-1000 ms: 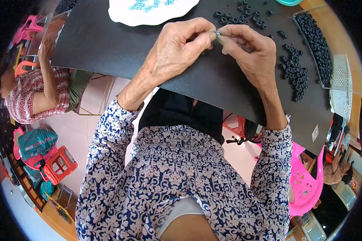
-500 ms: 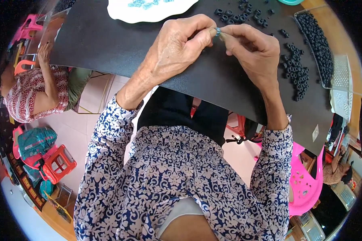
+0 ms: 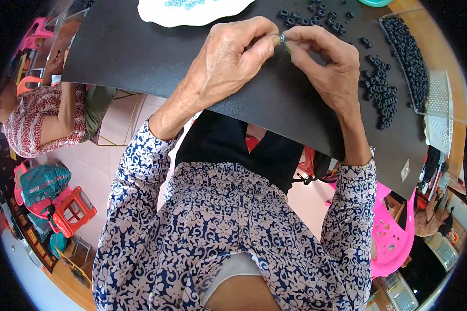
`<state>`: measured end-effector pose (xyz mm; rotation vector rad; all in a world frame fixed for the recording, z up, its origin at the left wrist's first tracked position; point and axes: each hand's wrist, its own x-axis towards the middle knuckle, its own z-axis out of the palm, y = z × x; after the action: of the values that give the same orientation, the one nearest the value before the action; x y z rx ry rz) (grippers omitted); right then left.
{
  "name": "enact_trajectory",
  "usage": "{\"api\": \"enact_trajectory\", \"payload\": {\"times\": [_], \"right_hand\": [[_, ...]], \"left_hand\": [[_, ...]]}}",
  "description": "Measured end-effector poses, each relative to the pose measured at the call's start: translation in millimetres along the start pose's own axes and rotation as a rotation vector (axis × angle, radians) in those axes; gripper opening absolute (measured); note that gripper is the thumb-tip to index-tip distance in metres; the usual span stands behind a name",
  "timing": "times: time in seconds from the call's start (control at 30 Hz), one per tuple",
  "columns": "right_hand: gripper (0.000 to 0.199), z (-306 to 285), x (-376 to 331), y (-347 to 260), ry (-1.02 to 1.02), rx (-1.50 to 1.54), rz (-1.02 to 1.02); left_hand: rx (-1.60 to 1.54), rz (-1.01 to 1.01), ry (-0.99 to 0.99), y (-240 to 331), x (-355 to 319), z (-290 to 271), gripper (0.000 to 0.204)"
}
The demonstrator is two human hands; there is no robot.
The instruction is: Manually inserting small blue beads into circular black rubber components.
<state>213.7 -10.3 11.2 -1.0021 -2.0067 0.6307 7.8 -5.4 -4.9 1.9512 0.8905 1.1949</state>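
My left hand is raised over the dark table, its thumb and forefinger pinching a tiny blue, shiny ring-shaped piece. From the other side, my right hand brings its curled forefinger and thumb against the same piece; the fingertips partly hide it. Black ring-like rubber pieces lie loose in a heap right of my right hand, and more black pieces are scattered beyond it. Beyond my left hand sits a white scalloped plate bearing small light-blue pieces.
A clear tray full of black pieces stands at the right, beside a white perforated basket. A teal dish rim shows at the far edge. Another person sits at the left. A pink chair and red stool stand below.
My right fingertips have shifted slightly at the blue piece, with forefinger and thumb a little farther apart. My left hand keeps its pinch. The person at the left has moved an arm.
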Motion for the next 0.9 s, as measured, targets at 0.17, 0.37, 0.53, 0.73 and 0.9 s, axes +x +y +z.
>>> {"api": "enact_trajectory", "payload": {"times": [0.17,0.37,0.53,0.73,0.9], "right_hand": [[0.023,5.8,1.3,-7.4,-0.006,0.15,0.147],[0.022,0.8,4.1,-7.1,-0.065,0.026,-0.003],[0.021,3.0,0.8,-5.9,-0.055,0.106,0.108],[0.021,3.3,-1.0,-4.5,-0.016,0.151,0.134],[0.022,2.5,-1.8,-3.9,-0.017,0.295,0.182]], "left_hand": [[0.01,0.025,0.02,-3.7,0.1,-1.1,0.016],[0.048,-0.002,-0.042,-5.3,-1.5,-2.5,0.017],[-0.019,-0.03,-0.028,-3.2,-0.4,-1.1,0.017],[-0.08,-0.196,-0.206,4.4,-3.1,-11.0,0.02],[-0.075,-0.19,-0.169,5.6,-2.5,-12.0,0.021]]}}
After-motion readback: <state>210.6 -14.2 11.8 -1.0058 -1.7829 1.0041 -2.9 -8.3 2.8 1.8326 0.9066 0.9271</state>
